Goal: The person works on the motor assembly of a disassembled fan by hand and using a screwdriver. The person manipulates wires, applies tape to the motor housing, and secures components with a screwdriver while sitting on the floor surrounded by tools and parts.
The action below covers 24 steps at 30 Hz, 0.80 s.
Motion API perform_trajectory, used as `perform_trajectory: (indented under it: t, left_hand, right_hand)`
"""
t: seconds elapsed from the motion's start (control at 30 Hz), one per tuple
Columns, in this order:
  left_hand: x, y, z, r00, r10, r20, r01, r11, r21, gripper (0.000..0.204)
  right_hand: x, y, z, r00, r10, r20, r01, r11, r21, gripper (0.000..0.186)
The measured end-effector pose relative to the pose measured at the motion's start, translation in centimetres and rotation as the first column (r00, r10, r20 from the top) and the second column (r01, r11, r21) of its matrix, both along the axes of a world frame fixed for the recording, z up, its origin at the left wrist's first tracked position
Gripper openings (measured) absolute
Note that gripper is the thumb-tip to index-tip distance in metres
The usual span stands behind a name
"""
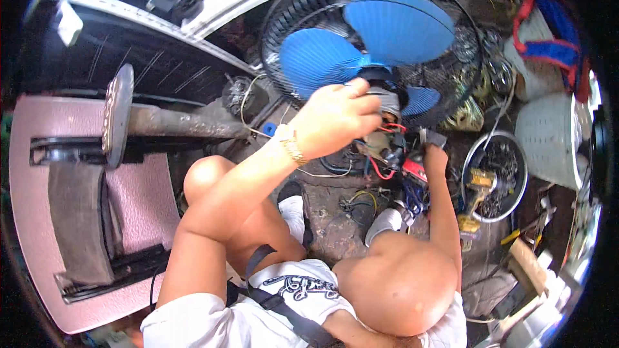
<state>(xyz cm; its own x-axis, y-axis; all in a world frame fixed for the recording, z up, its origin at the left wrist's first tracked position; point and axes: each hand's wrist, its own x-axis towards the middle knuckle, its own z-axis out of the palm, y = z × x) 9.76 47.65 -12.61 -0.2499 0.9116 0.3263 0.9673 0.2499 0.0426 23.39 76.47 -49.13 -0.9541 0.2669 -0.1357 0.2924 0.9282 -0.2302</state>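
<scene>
A large fan with blue blades (400, 26) lies tilted in its black wire cage, its motor (387, 104) and loose red wires (393, 127) exposed on the near side. Over the motor, my left hand (342, 116), a gold watch at its wrist, has its fingers curled together; whatever they pinch is hidden. To the right, my right hand (436, 160) is closed beside a small grey-and-white piece (432, 136) and a red object (414, 169). Its fingers are mostly hidden, and I cannot make out what it grips.
A round basin (523, 177) of small dark parts stands at right, with a yellow cordless drill (480, 187) across its rim. Behind it is a white bucket (545, 138). Wires (361, 203) litter the floor. At left, a pink table (145, 183) and a metal post with a disc (119, 116).
</scene>
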Motion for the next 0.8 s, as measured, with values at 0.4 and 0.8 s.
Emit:
perform_trajectory:
  t: [0.4,0.8]
  left_hand:
    - [0.1,-1.2,-1.2,1.000,0.009,-0.026,-0.007,0.998,0.069,0.006]
    - [-0.3,-1.1,-1.6,0.995,0.028,0.091,-0.041,0.988,0.146,0.008]
  right_hand:
    - [-3.1,1.7,2.7,0.782,0.513,0.354,-0.573,0.815,0.084,0.017]
    - [-3.2,2.8,5.1,0.820,0.523,0.232,-0.534,0.845,-0.015,0.035]
